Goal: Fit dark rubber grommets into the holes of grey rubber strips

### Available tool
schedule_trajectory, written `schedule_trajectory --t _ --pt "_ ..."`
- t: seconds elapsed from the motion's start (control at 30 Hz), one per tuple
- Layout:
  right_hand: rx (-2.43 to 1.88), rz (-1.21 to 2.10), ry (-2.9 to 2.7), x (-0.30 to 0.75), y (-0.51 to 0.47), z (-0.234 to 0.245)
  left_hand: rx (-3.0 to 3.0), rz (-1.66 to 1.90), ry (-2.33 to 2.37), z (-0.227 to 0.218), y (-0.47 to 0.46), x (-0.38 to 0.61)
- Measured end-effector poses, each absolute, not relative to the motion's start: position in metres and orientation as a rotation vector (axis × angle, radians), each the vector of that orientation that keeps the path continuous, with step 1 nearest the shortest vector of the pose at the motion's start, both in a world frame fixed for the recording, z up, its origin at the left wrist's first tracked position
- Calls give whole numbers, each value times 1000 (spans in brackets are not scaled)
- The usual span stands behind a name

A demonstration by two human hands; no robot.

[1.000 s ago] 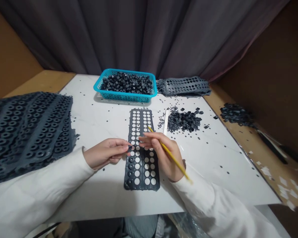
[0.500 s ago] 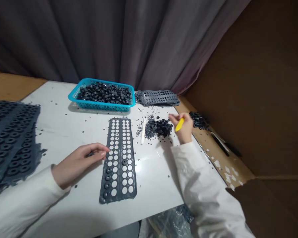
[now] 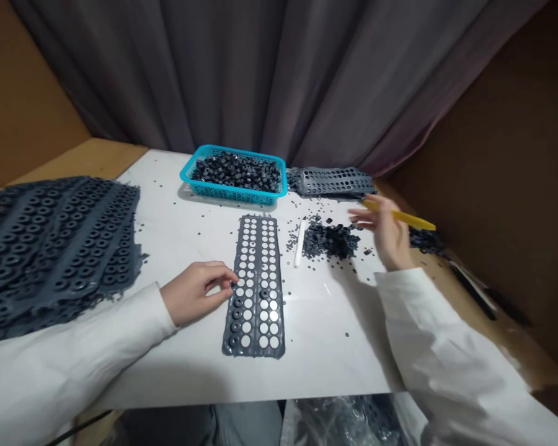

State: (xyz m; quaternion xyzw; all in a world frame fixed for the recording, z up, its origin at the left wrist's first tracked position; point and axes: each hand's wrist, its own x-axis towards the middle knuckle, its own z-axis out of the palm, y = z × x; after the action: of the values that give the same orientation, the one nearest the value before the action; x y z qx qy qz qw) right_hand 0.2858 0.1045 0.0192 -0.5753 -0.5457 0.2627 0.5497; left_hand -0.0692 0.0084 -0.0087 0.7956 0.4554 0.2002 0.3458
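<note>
A dark grey rubber sheet (image 3: 256, 297) with rows of round holes lies lengthwise before me. Several rubber rings still sit in its lower left column, and one sits near its middle. My left hand (image 3: 198, 292) rests at the sheet's left edge, thumb and index finger bent around that edge. Over on the right, my right hand (image 3: 390, 238) is raised above the table, holding a yellow tool (image 3: 411, 220) that lies across it; the tool's working tip is hard to make out. Below its fingers is a pile of small black rubber pieces (image 3: 341, 240).
A blue basket (image 3: 235, 194) full of black pieces stands at the back. Beside it lie stacked perforated sheets (image 3: 337, 181). A white pen-like tool (image 3: 300, 243) lies near the pile. Large ringed rubber sheets (image 3: 74, 235) cover the left side. Dark tools (image 3: 472, 290) lie at far right.
The view has shifted, so the table things appear further right. My right hand has moved away from the pile's edge, and the yellow tool has swung to point right. My left hand stays by the sheet's edge.
</note>
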Motion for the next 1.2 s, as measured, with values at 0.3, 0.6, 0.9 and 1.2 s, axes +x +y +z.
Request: schedule_trajectory --t 0.3,0.6,0.9,1.2 --pt "-1136 1464 -1200 136 -15 -14 2301 411 897 -10 16 -61" --pt "-1273 1382 -1563 143 -16 -25 2387 284 580 -8 38 -59" --pt "-1274 1347 -1743 141 -13 -18 2679 134 466 -3 36 -54" --pt "-1273 1300 -1774 140 -12 -17 2781 189 669 -19 11 -51"
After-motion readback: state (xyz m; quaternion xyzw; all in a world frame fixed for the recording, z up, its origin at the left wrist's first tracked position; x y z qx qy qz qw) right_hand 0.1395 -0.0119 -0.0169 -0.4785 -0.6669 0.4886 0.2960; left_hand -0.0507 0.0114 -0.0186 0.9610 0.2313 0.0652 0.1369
